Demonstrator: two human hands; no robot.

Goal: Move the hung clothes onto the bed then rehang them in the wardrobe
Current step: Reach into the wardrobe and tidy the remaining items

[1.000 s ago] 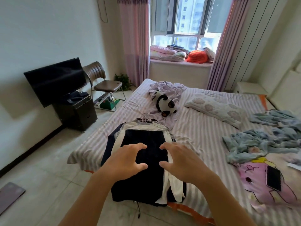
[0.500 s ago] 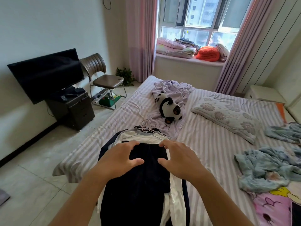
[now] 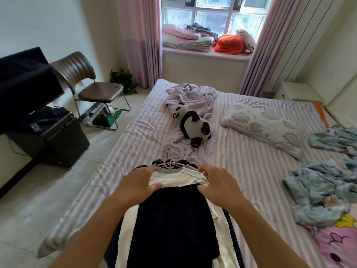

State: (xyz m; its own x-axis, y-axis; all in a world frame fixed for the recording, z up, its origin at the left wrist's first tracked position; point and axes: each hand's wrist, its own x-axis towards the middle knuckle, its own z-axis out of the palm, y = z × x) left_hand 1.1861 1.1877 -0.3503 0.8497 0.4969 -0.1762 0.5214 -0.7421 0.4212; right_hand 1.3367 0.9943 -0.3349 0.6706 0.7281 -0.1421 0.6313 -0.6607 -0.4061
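A stack of hung clothes lies on the striped bed (image 3: 251, 171) near its left edge: a dark navy garment (image 3: 173, 225) on top of a white one (image 3: 179, 178), with more dark cloth beneath. Their hangers (image 3: 168, 161) bunch together at the far end, hooks pointing toward the panda. My left hand (image 3: 135, 185) hovers over the left shoulder of the stack, fingers spread and bent. My right hand (image 3: 218, 182) reaches the right shoulder the same way, fingertips at the white collar edge. Neither hand clearly grips anything.
A panda plush (image 3: 193, 126) lies on crumpled lilac cloth (image 3: 191, 97) beyond the hangers. A floral pillow (image 3: 262, 126) and blue blankets (image 3: 320, 190) lie to the right. A brown chair (image 3: 87, 88), TV (image 3: 25, 88) and black cabinet (image 3: 63, 140) stand at left.
Both hands have slid forward from the middle of the dark garment to the shoulders near the hangers. The view has moved closer over the bed.
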